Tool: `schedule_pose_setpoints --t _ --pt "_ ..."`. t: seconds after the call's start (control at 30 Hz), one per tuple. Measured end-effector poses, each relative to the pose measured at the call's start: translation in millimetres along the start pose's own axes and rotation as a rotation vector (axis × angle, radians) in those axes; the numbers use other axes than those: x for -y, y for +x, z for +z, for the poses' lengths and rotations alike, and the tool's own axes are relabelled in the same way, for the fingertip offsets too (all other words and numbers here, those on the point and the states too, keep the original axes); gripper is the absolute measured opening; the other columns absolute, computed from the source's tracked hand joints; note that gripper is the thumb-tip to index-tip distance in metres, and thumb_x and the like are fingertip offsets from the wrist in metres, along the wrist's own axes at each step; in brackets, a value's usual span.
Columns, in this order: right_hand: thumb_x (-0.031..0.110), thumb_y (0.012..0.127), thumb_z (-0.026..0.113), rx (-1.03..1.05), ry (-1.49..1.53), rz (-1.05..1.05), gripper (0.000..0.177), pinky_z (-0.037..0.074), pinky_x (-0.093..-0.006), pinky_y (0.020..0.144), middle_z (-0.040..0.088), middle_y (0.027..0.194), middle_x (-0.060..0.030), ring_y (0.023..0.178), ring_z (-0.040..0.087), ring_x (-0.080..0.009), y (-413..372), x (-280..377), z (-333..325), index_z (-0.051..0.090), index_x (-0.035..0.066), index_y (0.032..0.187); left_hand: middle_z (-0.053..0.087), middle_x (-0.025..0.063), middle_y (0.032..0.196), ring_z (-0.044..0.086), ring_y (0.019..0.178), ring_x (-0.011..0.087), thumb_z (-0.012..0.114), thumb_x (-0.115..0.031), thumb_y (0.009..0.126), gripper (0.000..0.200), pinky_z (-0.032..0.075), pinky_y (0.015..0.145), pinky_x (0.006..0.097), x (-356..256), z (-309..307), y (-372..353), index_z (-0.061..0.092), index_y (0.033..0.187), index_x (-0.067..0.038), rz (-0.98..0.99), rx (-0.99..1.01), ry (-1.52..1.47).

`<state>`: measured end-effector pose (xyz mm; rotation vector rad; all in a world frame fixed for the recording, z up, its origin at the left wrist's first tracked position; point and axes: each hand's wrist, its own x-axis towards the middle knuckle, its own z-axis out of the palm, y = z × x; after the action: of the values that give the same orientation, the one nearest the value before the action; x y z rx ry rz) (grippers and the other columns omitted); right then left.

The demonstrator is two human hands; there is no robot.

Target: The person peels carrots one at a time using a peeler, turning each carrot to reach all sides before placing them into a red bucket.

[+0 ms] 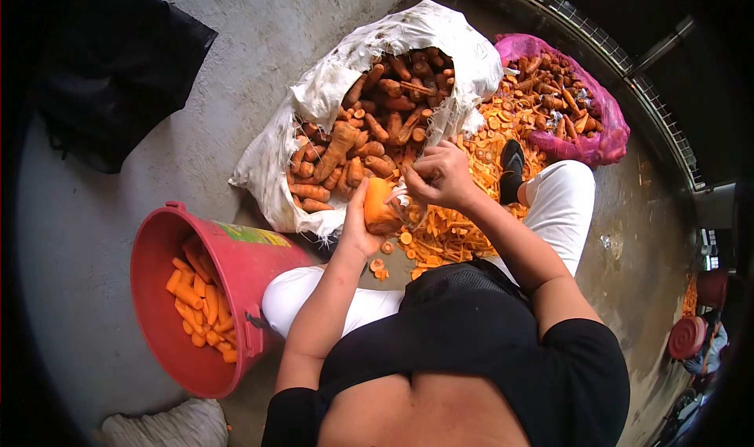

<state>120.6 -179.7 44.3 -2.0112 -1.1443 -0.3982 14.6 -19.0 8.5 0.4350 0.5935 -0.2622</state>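
Observation:
My left hand (358, 223) is wrapped round a thick carrot (380, 205), whose bright orange surface looks peeled. Close beside it, my right hand (444, 174) is closed on what looks like a peeler (399, 197), pale and smeared by motion against the carrot's side. Just beyond both hands, a white woven sack (271, 160) lies with its mouth towards me, full of unpeeled carrots (338, 152). Below my right hand spreads a heap of carrot peelings and cut ends (452, 231).
At my left a red bucket (271, 262) leans over with peeled carrots (200, 302) inside. A pink mesh sack (609, 142) of carrot scraps sits far right. Dark cloth (118, 70) hangs at the upper left. A pale sack (169, 425) lies at bottom left.

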Motion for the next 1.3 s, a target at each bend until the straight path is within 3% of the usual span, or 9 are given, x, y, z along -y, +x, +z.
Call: schedule_pose_setpoints --t 0.47,0.57,0.63,0.7,0.87,1.0,1.07,1.17,1.3 --pt "0.016 0.072 0.064 0.027 -0.019 -0.188 0.032 0.031 -0.0318 0.05 0.044 0.044 0.0012 0.046 0.043 -0.017 15 5 0 0.049 0.015 0.044 0.064 0.0035 0.092 0.065 0.077 0.0148 0.048 -0.045 0.095 0.038 0.055 0.068 0.031 -4 7 -6 0.057 0.113 -0.012 -0.009 0.112 0.005" --pt "0.026 0.079 0.059 -0.029 -0.136 0.014 0.031 0.04 -0.0301 0.055 0.05 0.043 0.0043 0.045 0.042 -0.0101 13 -35 7 0.063 0.021 0.049 0.062 0.0064 0.091 0.064 0.075 0.0174 0.047 -0.045 0.095 0.046 0.055 0.066 0.0307 -3 7 -5 0.053 0.119 -0.006 0.035 0.368 0.13" --pt "0.039 0.08 0.06 -0.035 -0.426 0.358 0.037 0.047 -0.0368 0.057 0.057 0.049 -0.0063 0.054 0.057 -0.0227 9 -89 5 0.068 0.013 0.055 0.061 0.0089 0.09 0.063 0.073 0.0198 0.047 -0.046 0.095 0.051 0.055 0.065 0.0305 -2 6 -8 0.051 0.121 -0.002 -0.089 0.381 0.115" --pt "0.052 0.082 0.051 0.17 -0.319 1.016 0.05 0.049 -0.0386 0.063 0.066 0.068 -0.0148 0.068 0.065 -0.0313 -3 -142 -4 0.072 0.008 0.072 0.059 0.0129 0.088 0.061 0.072 0.0244 0.048 -0.049 0.094 0.057 0.054 0.067 0.0331 -3 7 -11 0.05 0.119 0.002 -0.17 0.398 0.079" --pt "0.073 0.083 0.034 0.037 -0.052 1.36 0.086 0.048 -0.0384 0.079 0.067 0.082 -0.0226 0.085 0.067 -0.0301 -147 -264 37 0.069 -0.004 0.081 0.062 0.0108 0.096 0.063 0.084 0.0249 0.052 -0.052 0.091 0.051 0.054 0.077 0.0399 -3 -17 17 0.052 0.114 -0.006 0.041 0.01 0.008" --pt "0.064 0.07 0.067 0.27 0.075 1.623 0.073 0.049 -0.0392 0.072 0.067 0.084 -0.0206 0.082 0.066 -0.0318 -185 -234 45 0.067 -0.007 0.083 0.058 0.0096 0.11 0.06 0.103 0.0251 0.065 -0.041 0.087 0.046 0.054 0.086 0.0422 -1 -22 30 0.05 0.116 -0.008 0.183 -0.18 -0.064" --pt "0.058 0.073 0.071 0.301 0.021 1.527 0.068 0.045 -0.0394 0.068 0.063 0.085 -0.0182 0.076 0.06 -0.0242 -188 -241 54 0.064 -0.007 0.092 0.058 0.0102 0.111 0.06 0.103 0.0248 0.068 -0.036 0.086 0.046 0.054 0.085 0.0433 0 -21 36 0.049 0.116 -0.007 0.205 -0.182 -0.036" --pt "0.042 0.08 0.067 0.025 -0.236 1.29 0.05 0.047 -0.0439 0.082 0.063 0.103 -0.0245 0.091 0.061 -0.0347 -181 -240 76 0.061 -0.001 0.104 0.058 0.0104 0.111 0.061 0.101 0.0243 0.07 -0.029 0.086 0.042 0.056 0.082 0.0424 -1 -5 38 0.05 0.116 -0.007 0.215 -0.236 -0.02" --pt "0.032 0.082 0.063 0.099 -0.535 1.128 0.035 0.046 -0.0451 0.086 0.056 0.104 -0.0203 0.101 0.054 -0.0379 -169 -223 74 0.055 0.002 0.099 0.059 0.0088 0.11 0.062 0.099 0.0219 0.068 -0.031 0.087 0.04 0.057 0.078 0.0397 -1 7 43 0.051 0.115 -0.008 0.216 -0.231 0.036"
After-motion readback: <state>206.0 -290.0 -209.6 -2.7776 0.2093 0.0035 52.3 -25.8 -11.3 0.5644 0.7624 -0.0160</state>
